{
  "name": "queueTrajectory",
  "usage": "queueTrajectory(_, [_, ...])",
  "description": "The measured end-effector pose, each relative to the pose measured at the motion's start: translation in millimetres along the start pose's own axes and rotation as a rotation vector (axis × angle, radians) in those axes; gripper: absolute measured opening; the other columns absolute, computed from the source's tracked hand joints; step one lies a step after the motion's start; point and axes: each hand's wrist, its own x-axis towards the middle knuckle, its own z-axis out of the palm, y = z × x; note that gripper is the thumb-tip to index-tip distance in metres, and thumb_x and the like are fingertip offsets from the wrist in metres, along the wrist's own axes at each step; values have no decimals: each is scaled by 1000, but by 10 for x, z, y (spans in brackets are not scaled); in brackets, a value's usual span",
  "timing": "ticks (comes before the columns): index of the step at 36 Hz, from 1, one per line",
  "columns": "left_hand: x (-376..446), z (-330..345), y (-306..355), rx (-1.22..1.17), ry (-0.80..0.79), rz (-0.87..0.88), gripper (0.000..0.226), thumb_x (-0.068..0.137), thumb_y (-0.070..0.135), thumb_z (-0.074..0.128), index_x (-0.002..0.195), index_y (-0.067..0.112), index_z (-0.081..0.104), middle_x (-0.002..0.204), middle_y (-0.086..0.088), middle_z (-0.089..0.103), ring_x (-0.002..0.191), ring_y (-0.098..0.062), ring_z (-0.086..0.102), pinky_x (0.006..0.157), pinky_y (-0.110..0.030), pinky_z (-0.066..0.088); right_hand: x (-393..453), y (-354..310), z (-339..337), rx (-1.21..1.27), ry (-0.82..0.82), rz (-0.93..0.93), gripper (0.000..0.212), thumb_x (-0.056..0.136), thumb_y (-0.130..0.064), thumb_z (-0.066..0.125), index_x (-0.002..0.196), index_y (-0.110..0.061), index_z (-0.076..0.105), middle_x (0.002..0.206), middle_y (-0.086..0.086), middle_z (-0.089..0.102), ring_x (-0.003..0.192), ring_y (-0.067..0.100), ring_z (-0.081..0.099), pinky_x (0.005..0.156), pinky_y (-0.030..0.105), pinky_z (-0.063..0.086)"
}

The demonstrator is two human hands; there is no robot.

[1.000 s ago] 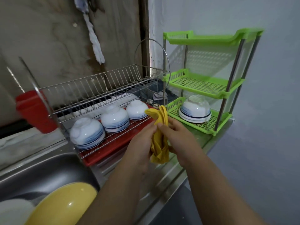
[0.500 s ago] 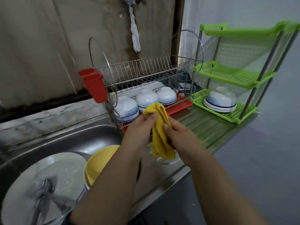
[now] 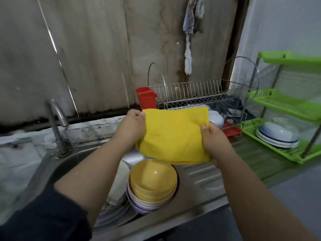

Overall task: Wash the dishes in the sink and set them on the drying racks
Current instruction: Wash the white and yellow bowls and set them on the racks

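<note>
Your steel counter [image 3: 205, 181] has the sink [image 3: 69, 162] set into its left side, with stacked bowls [image 3: 152, 185] and plates [image 3: 118, 186] inside. Right of the sink, the wire rack [image 3: 196, 94] stands at the counter's back; farther right, the green rack [image 3: 286, 108] holds an upturned bowl [image 3: 278, 133] on its bottom tier.

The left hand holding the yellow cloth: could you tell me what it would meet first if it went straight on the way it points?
Probably the red cup on the wire rack's end, just beyond the left hand; depth is unclear.
</note>
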Motion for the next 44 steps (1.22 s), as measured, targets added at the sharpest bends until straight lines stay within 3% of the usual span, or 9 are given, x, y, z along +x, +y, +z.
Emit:
queueTrajectory(5, [54,-239,176,81,63,-15,28,103,29,33,101,11,55,85,-2,52,86,-21,48,65,-27,31,164,-236,105,-18,-78,-65,23,99,-25,46,119,-15,53,89,5,60,69,17,50,64,30,40])
queueTrajectory(12, [154,-429,467,-421,121,-297,46,102,32,38,139,5,42,137,-15,49,121,-32,50,105,-42,39,295,-561,130,-175,-197,-187,50,95,-26,54,141,-22,34,136,15,48,112,28,53,79,27,39])
queueTrajectory(19, [209,-533,677,-675,122,-251,38,97,13,48,134,6,45,131,-14,53,118,-32,54,85,-40,47,395,-880,213,-378,-411,-304,28,95,-22,50,121,-24,56,120,8,60,92,20,61,64,25,46])
queueTrajectory(25, [256,-577,830,-726,151,-273,19,97,13,45,116,10,47,121,-11,54,118,-31,52,72,-38,44,379,-1271,106,-182,-533,-358,27,102,-25,38,118,-18,58,108,-1,60,90,11,53,66,21,42])
queueTrajectory(28, [291,-605,873,-721,149,-254,17,97,10,44,114,13,46,109,-14,50,92,-28,58,63,-36,45,365,-1459,89,-18,-474,-419,33,102,-18,33,127,-17,55,120,-1,55,111,17,52,89,30,42])
queueTrajectory(33, [360,-637,885,-772,228,-179,15,96,1,44,84,9,46,81,-11,48,66,-15,49,49,-25,44,344,-1559,104,77,-653,-530,47,91,5,48,136,-11,46,125,5,55,108,15,55,82,20,47])
queueTrajectory(36, [376,-664,872,-850,243,-132,15,92,-6,47,103,0,55,76,-13,49,62,-16,51,40,-18,47,374,-1544,154,-104,-668,-654,60,86,-2,62,141,-17,43,132,-1,53,118,11,51,91,15,44])
queueTrajectory(39, [359,-678,859,-915,270,-111,55,91,-7,47,142,-2,29,78,-13,50,61,-16,53,40,-17,48,410,-1555,196,-123,-566,-739,59,86,-9,66,140,-17,45,126,-4,56,108,2,49,75,-5,37])
queueTrajectory(44, [256,-723,891,-990,155,-60,34,95,-6,36,126,6,43,77,-9,52,60,-12,54,48,-16,52,470,-1574,238,-67,-461,-791,31,96,-8,49,124,-16,62,108,-3,65,95,6,56,74,8,42])
